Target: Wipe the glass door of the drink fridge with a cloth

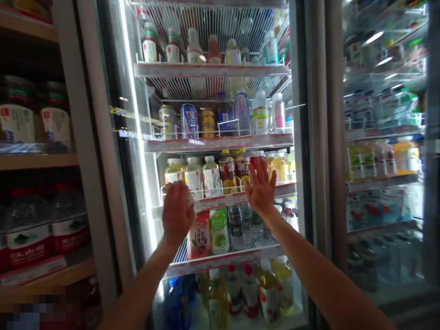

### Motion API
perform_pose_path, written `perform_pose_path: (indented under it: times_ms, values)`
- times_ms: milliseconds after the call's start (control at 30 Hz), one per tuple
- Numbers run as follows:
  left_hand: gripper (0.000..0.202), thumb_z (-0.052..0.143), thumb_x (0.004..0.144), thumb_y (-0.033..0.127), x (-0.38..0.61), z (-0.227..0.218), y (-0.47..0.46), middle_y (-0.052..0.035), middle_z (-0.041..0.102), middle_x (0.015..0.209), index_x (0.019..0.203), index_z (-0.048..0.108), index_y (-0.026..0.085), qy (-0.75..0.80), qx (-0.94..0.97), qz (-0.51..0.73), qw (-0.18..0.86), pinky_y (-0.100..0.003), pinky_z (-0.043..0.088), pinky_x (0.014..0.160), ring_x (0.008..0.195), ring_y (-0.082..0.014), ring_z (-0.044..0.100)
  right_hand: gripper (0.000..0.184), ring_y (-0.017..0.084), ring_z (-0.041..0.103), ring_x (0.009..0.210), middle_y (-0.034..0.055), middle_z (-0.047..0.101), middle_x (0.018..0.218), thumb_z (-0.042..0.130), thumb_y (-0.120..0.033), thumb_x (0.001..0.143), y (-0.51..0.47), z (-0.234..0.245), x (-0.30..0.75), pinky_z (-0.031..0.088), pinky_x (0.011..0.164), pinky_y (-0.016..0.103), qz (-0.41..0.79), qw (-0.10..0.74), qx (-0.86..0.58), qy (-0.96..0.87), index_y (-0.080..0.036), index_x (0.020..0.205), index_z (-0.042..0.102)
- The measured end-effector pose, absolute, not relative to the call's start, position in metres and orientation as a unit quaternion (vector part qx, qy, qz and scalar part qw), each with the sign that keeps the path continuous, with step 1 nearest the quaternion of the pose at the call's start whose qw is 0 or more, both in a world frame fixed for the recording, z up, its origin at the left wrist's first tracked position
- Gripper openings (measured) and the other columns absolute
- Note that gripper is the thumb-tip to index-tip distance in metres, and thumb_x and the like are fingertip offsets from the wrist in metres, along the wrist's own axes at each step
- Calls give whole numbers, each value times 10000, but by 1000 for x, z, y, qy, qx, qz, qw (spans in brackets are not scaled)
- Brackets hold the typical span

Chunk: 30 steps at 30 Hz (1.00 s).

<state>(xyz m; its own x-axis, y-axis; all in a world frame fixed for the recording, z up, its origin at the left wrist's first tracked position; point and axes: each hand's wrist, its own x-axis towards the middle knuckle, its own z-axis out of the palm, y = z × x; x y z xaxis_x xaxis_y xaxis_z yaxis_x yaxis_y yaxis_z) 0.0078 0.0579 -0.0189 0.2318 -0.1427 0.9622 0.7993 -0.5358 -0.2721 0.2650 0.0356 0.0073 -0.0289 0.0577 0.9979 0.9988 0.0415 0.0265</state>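
Both my hands reach up into a lit glass-door drinks cooler point(213, 68). My left hand point(178, 213) is in front of the third shelf's rail, beneath a yellow-labelled bottle point(173, 172). A small white object point(190, 198) shows at its edge, and I cannot tell whether the hand grips it. My right hand point(261, 188) is spread flat and holds nothing, just below a dark bottle with a red cap point(257, 160). Between my hands stand a pale bottle with a floral label point(211, 176) and a pink carton point(199, 236).
Wire-railed shelves point(220, 143) hold rows of bottles, with a neighbouring cooler door point(383, 137) on the right. Wooden shelves point(37, 160) with large jars and bottled water stand on the left. A metal door frame point(99, 137) lies between them.
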Motion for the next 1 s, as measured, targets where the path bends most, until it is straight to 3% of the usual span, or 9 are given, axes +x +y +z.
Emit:
perform_pose_path:
  times_ms: [133,333,467,567,767,1000]
  values:
    - [566,430,876,223,3,-13,57,-128,253,1498,1415,258,192,-325,-573,-652,376,-520,232,1127,1394,-273,191,618,237,195,1400,87,262,1507,341,-303,911,37,4,261,136,1112,511,-471,504,-501,-523,-240,1471,88]
    - [594,450,871,216,37,-32,53,-98,378,1442,1423,231,225,-196,-742,-480,424,-436,320,1104,1381,-227,240,621,230,206,1396,55,280,1502,357,-308,907,35,1,264,136,1113,507,-460,513,-493,-532,-274,1469,95]
    - [563,433,881,238,-21,-19,55,-116,298,1481,1415,256,211,-313,-623,-597,398,-516,245,1123,1386,-265,221,608,235,218,1392,58,298,1495,359,-296,902,34,-3,263,128,1114,512,-454,514,-497,-532,-264,1465,134]
    - [576,422,886,233,-14,-16,54,-129,240,1502,1427,228,185,-340,-568,-644,384,-519,231,1125,1397,-271,178,611,247,199,1397,72,282,1500,357,-288,898,35,-7,256,135,1110,517,-442,526,-503,-524,-240,1467,139]
    - [566,430,874,175,54,-45,51,-95,380,1443,1416,265,188,-170,-749,-452,454,-397,309,1105,1380,-214,242,605,241,194,1398,91,296,1493,374,-296,897,37,-17,254,138,1112,494,-462,535,-482,-518,-206,1460,171]
    - [559,464,864,223,-33,-16,61,-128,284,1486,1399,309,175,-318,-574,-643,395,-505,234,1122,1380,-277,233,600,231,220,1392,95,322,1480,367,-259,898,37,-26,263,128,1120,498,-466,527,-479,-525,-218,1461,163]
